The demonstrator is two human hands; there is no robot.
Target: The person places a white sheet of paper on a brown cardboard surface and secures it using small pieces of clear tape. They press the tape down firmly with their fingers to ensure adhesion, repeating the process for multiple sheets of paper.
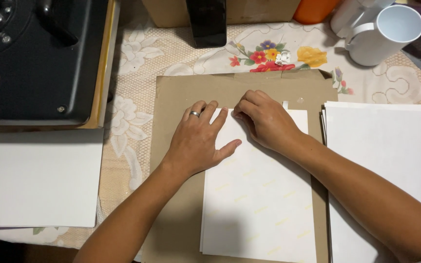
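A white sheet of paper (259, 204) with faint yellow marks lies on a brown cardboard board (176, 92). My left hand (198, 139), with a ring on one finger, rests flat with fingers apart on the sheet's upper left corner and the cardboard beside it. My right hand (266, 122) is curled, fingertips pinching at the sheet's top edge right beside the left fingertips. What the fingertips pinch is hidden under the hand.
A stack of white paper (386, 160) lies to the right, another white sheet (40, 178) to the left. A black press machine (35, 53) stands at the back left. White mugs (383, 31), a dark phone-like object (206, 22) and a floral tablecloth (137, 53) sit behind.
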